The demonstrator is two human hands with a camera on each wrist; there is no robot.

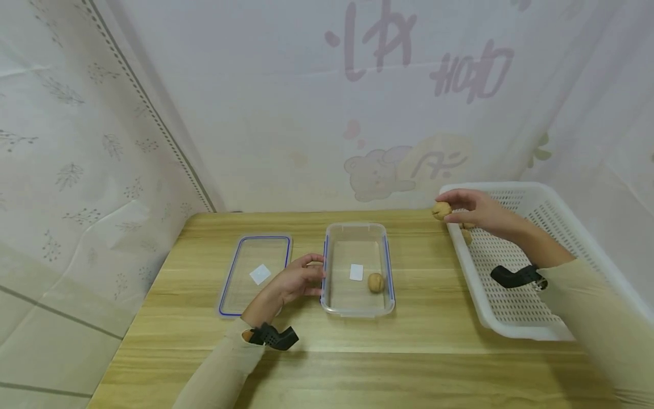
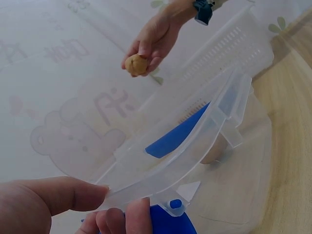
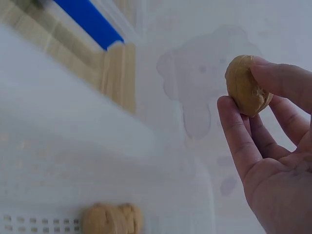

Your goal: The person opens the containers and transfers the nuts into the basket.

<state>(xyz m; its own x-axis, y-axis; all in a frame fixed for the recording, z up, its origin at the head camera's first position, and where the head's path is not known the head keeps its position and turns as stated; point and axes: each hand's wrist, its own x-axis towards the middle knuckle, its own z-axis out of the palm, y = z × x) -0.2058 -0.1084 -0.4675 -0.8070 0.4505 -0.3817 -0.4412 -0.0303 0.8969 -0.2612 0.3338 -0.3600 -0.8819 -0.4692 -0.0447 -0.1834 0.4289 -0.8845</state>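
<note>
Thumb and fingers of my right hand [image 1: 475, 211] pinch a walnut [image 3: 246, 87], held up over the left rim of the white basket [image 1: 516, 334]. Inside that basket, more walnuts [image 3: 109, 219] lie in the far left corner. On the table, a clear plastic food container [image 1: 352, 309] with blue side clips stands uncovered. One walnut [image 1: 376, 282] rests in its near right part, beside a white square label [image 1: 356, 272]. My left hand [image 1: 301, 278] grips the container's left edge, thumb at the rim and fingers curled against the blue clip in the left wrist view.
A clear lid [image 1: 255, 250] with a blue seal and a white label lies left of the container, partly behind my left hand. The wooden table [image 1: 327, 375] meets a printed curtain [image 1: 286, 113] along its back edge. The basket stands at the table's right.
</note>
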